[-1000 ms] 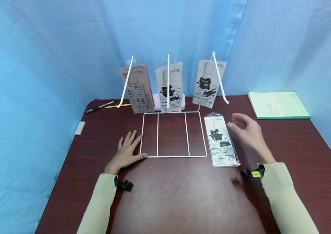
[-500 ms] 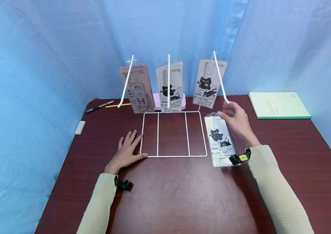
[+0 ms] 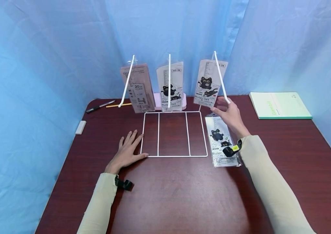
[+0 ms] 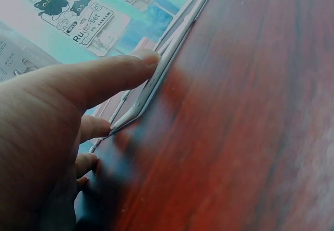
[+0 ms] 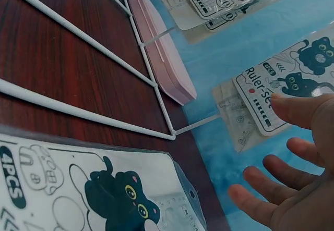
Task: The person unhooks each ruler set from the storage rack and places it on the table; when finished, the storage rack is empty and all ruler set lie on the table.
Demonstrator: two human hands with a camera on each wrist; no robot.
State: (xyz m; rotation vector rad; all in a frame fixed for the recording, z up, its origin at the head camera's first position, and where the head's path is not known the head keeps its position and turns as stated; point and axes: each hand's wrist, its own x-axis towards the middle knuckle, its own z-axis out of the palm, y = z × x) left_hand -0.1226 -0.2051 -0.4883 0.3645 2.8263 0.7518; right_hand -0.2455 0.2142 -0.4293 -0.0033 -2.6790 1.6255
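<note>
A white wire rack [image 3: 174, 156] stands mid-table. My left hand [image 3: 125, 154] rests at its left front corner with fingers spread; in the left wrist view the thumb [image 4: 143, 59] lies against the wire. A ruler set in a clear sleeve [image 3: 206, 84] hangs from the right hook. My right hand [image 3: 230, 115] is at that pack's lower right corner, fingers spread and relaxed, the thumb [image 5: 300, 111] overlapping the pack in the right wrist view. Another ruler set [image 3: 216, 125] lies on the table beneath my right wrist, partly covered by the wrist strap.
On the middle hook hangs another cat ruler set [image 3: 178, 78], on the left hook a pinkish ruler pack [image 3: 142, 97]. A pink case [image 5: 164, 59] is behind the rack. Further out lie a green notebook [image 3: 279, 104], a pen [image 3: 99, 106], a yellow pencil [image 3: 118, 105] and a white eraser [image 3: 80, 127].
My right hand has moved left and away from me, from beside the lying ruler set up to the hanging right pack. The left hand has stayed on the rack.
</note>
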